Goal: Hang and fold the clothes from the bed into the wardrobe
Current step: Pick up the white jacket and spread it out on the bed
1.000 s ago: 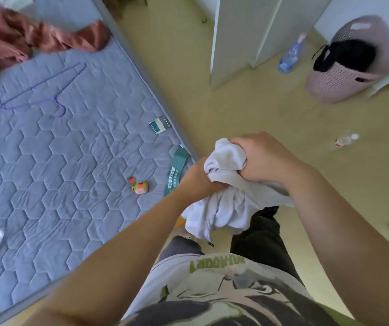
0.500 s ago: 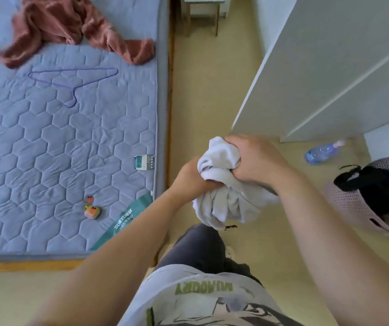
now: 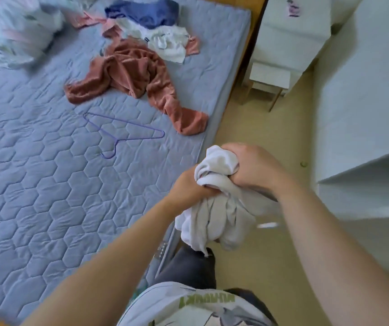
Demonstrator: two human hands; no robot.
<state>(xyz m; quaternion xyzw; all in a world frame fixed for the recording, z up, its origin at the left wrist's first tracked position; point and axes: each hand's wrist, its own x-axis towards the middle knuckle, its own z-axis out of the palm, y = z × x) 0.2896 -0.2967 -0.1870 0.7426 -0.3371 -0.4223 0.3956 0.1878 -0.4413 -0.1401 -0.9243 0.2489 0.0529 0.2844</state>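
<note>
- Both hands clamp a bunched white garment over the bed's right edge: left hand low, right hand on top.
- Purple hanger and rust garment lie on the bed.
- More clothes sit at its far right corner.

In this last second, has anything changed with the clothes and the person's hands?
Only the view turned, bringing a heap of blue, white and pink clothes on the quilted grey-blue mattress into sight. Nothing was picked up or let go. The left hand and right hand keep their grip on the bunched white garment; the thin purple wire hanger and rust-brown fleecy garment lie unmoved.
</note>
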